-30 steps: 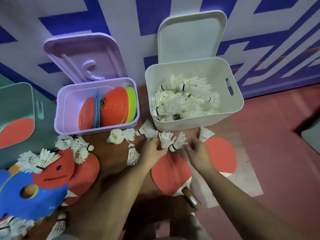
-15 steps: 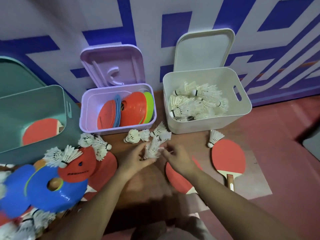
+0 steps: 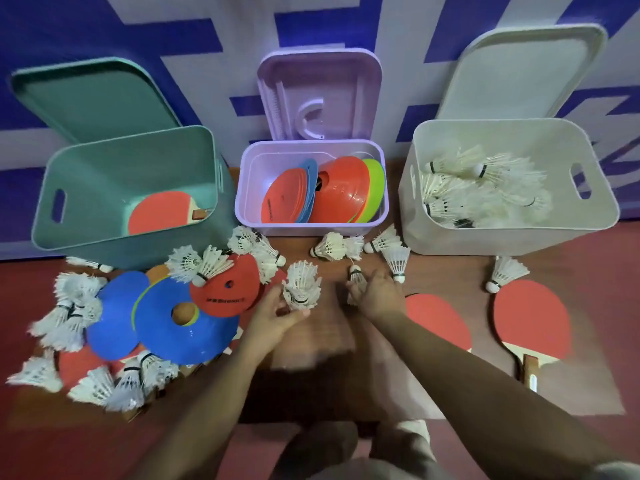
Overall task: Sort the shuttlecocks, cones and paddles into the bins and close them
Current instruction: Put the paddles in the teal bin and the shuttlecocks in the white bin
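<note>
Along the wall (image 3: 398, 46), left to right: left bin (image 3: 114, 237) with a paddle (image 3: 162, 213) inside, middle bin (image 3: 311, 228) with cones (image 3: 339, 192), right bin (image 3: 485, 240) with shuttlecocks (image 3: 485, 188). Before the left bin, loose cones (image 3: 180, 323) amid loose shuttlecocks (image 3: 204, 265); before the right bin, two floor paddles (image 3: 530, 317) side by side.

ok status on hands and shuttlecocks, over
Left hand grips shuttlecock bunch. Right hand holds single shuttlecock. White bin open, nothing over it.

The head view looks steeply down, close, toward three bins (image 3: 311, 188) against a wall.
</note>
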`<state>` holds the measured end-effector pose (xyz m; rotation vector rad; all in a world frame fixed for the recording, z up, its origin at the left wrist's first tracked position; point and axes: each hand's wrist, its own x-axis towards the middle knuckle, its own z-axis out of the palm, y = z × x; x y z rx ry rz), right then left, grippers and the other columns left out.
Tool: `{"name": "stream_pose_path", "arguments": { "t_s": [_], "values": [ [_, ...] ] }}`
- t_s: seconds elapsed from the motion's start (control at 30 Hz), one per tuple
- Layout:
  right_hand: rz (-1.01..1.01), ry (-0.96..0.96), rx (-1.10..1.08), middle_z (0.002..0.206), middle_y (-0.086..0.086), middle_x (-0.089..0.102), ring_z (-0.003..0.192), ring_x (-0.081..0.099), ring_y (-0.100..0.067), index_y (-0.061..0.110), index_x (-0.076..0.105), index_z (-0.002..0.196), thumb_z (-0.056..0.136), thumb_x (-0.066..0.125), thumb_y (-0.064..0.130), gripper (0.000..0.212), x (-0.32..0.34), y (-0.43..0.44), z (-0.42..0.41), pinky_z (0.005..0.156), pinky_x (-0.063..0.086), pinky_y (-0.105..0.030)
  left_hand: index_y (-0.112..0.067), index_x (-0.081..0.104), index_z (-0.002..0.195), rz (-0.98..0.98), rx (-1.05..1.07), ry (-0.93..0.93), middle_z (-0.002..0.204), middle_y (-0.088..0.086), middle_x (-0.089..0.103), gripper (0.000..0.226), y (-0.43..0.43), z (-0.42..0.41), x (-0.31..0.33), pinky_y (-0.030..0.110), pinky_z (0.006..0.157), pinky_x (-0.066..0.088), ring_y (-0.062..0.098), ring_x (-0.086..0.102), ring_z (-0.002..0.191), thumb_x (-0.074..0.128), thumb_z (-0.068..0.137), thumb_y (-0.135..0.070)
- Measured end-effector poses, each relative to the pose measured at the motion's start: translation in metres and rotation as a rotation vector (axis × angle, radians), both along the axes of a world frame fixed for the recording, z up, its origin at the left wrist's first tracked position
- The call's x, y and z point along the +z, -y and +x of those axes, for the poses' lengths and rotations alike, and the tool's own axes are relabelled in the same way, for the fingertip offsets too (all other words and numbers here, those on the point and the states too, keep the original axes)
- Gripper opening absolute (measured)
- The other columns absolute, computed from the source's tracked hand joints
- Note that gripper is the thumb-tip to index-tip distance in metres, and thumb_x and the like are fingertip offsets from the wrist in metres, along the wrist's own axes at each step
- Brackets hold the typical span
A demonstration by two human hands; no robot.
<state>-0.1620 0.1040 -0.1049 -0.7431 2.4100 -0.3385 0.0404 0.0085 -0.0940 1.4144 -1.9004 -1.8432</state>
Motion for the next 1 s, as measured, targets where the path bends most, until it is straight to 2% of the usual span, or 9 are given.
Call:
{"name": "stream_pose_path", "arguments": {
  "t_s": [0.1, 0.2, 0.3, 0.4, 0.53, 0.67, 0.8, 0.93, 1.0],
  "values": [
    [0.021, 0.067, -0.002, 0.119, -0.02, 0.06, 0.115, 0.054, -0.036, 0.002, 0.048, 0.115, 0.09, 0.06, 0.04, 0.047, -0.006, 0.004, 0.006, 0.096, 0.041, -0.04, -0.038, 0.057, 0.114, -0.032, -0.024, 0.018, 0.112, -0.016, 0.069, 0.049, 0.004, 0.008, -0.003, 0.021, 0.095, 0.044, -0.003, 0.062, 0.105, 0.079, 0.078, -0.014],
    [-0.022, 0.145, -0.085, 0.105, -0.019, 0.063, 0.097, 0.06, -0.034, 0.005, 0.048, 0.103, 0.074, 0.073, 0.029, 0.045, -0.004, -0.001, 0.005, 0.076, 0.047, -0.036, -0.037, 0.055, 0.121, -0.068, -0.068, 0.045, 0.116, -0.016, 0.067, 0.055, 0.008, 0.011, -0.004, 0.019, 0.093, 0.044, 0.002, 0.062, 0.107, 0.081, 0.075, -0.021],
    [-0.214, 0.251, -0.179, 0.084, -0.004, 0.061, 0.078, 0.06, -0.022, 0.007, 0.051, 0.094, 0.07, 0.077, 0.015, 0.036, 0.018, -0.009, 0.001, 0.062, 0.043, -0.028, -0.033, 0.052, 0.125, -0.104, -0.104, 0.074, 0.112, -0.018, 0.064, 0.058, 0.009, 0.009, 0.0, 0.004, 0.08, 0.041, -0.006, 0.059, 0.099, 0.08, 0.077, -0.015],
    [-0.476, 0.347, -0.16, 0.08, 0.003, 0.058, 0.064, 0.057, 0.001, 0.013, 0.055, 0.091, 0.079, 0.073, 0.006, 0.023, 0.045, -0.02, -0.006, 0.06, 0.041, -0.017, -0.028, 0.053, 0.124, -0.137, -0.155, 0.101, 0.111, -0.015, 0.063, 0.058, 0.013, 0.002, 0.0, 0.001, 0.077, 0.04, -0.001, 0.06, 0.099, 0.079, 0.076, -0.01],
    [-0.473, 0.279, 0.139, 0.108, -0.007, 0.057, 0.084, 0.06, -0.006, 0.02, 0.064, 0.115, 0.08, 0.074, 0.017, 0.036, 0.069, -0.033, -0.024, 0.075, 0.047, -0.014, -0.035, 0.053, 0.127, -0.174, -0.273, 0.135, 0.123, -0.014, 0.062, 0.062, 0.02, -0.02, 0.005, 0.024, 0.097, 0.046, 0.005, 0.059, 0.111, 0.081, 0.072, -0.026],
    [-0.387, 0.129, 0.405, 0.115, 0.002, 0.055, 0.076, 0.05, 0.006, 0.023, 0.052, 0.134, 0.079, 0.074, 0.022, 0.059, 0.084, -0.038, -0.034, 0.079, 0.042, -0.015, -0.031, 0.056, 0.128, -0.212, -0.386, 0.085, 0.122, -0.013, 0.063, 0.065, 0.016, -0.05, 0.011, 0.018, 0.096, 0.043, 0.004, 0.058, 0.112, 0.083, 0.071, -0.016],
    [-0.361, 0.117, 0.462, 0.135, 0.0, 0.054, 0.113, 0.053, -0.012, 0.02, 0.033, 0.149, 0.082, 0.072, 0.023, 0.077, 0.087, -0.04, -0.035, 0.085, 0.031, -0.009, -0.028, 0.057, 0.13, -0.243, -0.463, 0.058, 0.123, -0.012, 0.064, 0.069, 0.009, -0.074, 0.011, 0.021, 0.101, 0.043, 0.002, 0.058, 0.112, 0.085, 0.069, -0.018],
    [-0.562, 0.146, 0.014, 0.132, 0.006, 0.058, 0.114, 0.057, -0.009, 0.021, 0.048, 0.138, 0.09, 0.061, 0.044, 0.055, 0.074, -0.042, -0.045, 0.097, 0.044, -0.024, -0.03, 0.058, 0.124, -0.114, -0.413, 0.033, 0.119, -0.009, 0.066, 0.064, 0.008, -0.088, 0.005, 0.024, 0.098, 0.047, -0.001, 0.062, 0.106, 0.085, 0.066, -0.022],
    [-0.499, 0.031, -0.158, 0.122, -0.005, 0.064, 0.109, 0.063, -0.022, 0.017, 0.054, 0.128, 0.095, 0.051, 0.044, 0.043, 0.063, -0.043, -0.061, 0.091, 0.05, -0.038, -0.039, 0.058, 0.12, -0.072, -0.356, 0.02, 0.121, -0.009, 0.067, 0.063, 0.012, -0.089, 0.0, 0.03, 0.098, 0.048, 0.005, 0.061, 0.112, 0.083, 0.063, -0.029]
  ]
}}
